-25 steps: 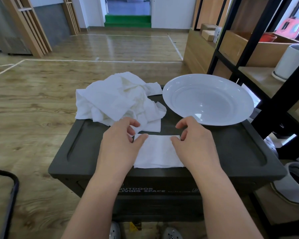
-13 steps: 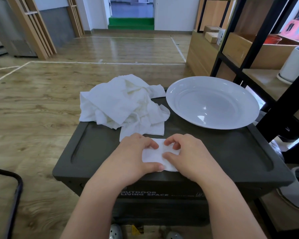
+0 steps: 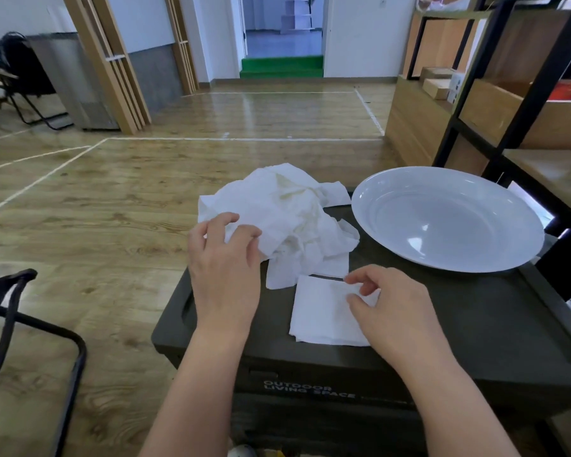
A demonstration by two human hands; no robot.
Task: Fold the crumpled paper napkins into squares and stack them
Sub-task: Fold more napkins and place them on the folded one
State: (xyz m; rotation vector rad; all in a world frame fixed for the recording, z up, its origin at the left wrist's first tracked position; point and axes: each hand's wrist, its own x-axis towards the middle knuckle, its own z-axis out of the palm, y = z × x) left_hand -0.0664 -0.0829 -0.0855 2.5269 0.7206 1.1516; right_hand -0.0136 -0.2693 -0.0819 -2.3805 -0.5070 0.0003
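A folded square white napkin (image 3: 320,311) lies flat on the dark box lid (image 3: 475,311) near its front edge. My right hand (image 3: 386,308) pinches the napkin's far right corner between thumb and forefinger. Behind it sits a heap of crumpled white napkins (image 3: 287,219) at the lid's far left. My left hand (image 3: 223,268) reaches over the heap's near left side, fingers curled and touching the paper; whether it grips a napkin I cannot tell.
A large white plate (image 3: 449,239) stands on the lid's far right, empty. A black-framed wooden shelf (image 3: 515,103) rises on the right. A black chair frame (image 3: 30,324) is at the left. Wood floor surrounds the box.
Both hands were pressing the folded napkin together. My left hand has left it and moved up to the crumpled heap. My right hand stays on the square's corner.
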